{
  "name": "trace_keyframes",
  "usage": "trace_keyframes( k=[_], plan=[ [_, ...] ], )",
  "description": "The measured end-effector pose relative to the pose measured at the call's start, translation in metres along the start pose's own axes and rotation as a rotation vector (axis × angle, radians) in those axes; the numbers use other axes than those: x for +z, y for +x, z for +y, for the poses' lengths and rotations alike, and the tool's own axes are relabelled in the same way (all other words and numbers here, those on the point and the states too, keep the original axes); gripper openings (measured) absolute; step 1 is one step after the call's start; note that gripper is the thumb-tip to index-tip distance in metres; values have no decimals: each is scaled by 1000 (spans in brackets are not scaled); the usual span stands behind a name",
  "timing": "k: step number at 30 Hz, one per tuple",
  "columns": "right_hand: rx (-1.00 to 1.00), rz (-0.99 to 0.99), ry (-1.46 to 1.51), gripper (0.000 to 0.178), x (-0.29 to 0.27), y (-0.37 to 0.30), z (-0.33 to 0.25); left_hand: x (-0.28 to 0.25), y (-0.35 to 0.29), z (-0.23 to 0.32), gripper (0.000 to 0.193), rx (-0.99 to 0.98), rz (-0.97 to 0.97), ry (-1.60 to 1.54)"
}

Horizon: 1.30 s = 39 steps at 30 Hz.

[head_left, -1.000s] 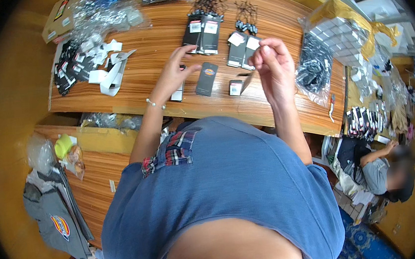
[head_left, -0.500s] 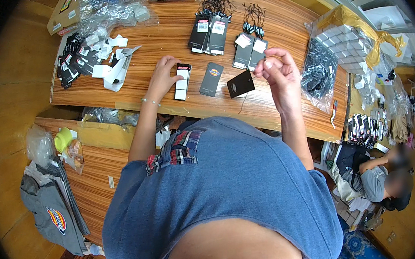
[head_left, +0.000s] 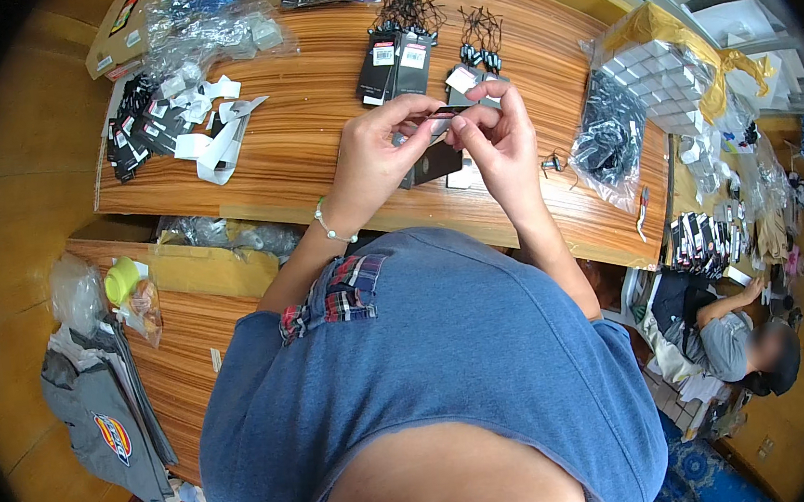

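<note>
Both hands up over table [head_left: 315, 153]: left hand [head_left: 375, 152] & right hand [head_left: 497, 135] pinch small dark tag [head_left: 448, 111] btwn fingertips; keep edges aligned, grip light.

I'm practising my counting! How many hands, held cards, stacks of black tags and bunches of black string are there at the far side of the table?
Hands: 2, the left hand and the right hand
small dark card pinched by both hands: 1
black tag stacks: 2
black string bunches: 2
Total: 7
</note>
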State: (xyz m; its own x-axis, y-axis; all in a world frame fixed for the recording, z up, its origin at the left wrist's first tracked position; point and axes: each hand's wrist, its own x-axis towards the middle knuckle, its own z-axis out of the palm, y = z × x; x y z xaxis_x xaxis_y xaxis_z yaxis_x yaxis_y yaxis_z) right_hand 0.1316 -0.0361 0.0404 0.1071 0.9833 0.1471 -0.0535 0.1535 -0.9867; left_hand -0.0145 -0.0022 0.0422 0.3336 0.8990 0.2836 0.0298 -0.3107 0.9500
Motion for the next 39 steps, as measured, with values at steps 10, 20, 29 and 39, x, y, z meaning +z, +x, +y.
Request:
trace_keyframes(
  k=[10, 20, 29, 39],
  plan=[
    [36, -36, 89, 25, -6, -2, 2, -1, 1, -1, 18, 51, -52, 103],
    [28, -48, 168, 26, -6, -1, 8, 2, -1, -3, 20, 131, -65, 147],
    [198, -171, 280, 9, -20, 7, 6, -9, 10, -3, 19, 574, -25, 658],
    [139, 184, 658, 10, -40, 20, 18, -10, 10, -15, 15, 600, -141, 673]
  ],
)
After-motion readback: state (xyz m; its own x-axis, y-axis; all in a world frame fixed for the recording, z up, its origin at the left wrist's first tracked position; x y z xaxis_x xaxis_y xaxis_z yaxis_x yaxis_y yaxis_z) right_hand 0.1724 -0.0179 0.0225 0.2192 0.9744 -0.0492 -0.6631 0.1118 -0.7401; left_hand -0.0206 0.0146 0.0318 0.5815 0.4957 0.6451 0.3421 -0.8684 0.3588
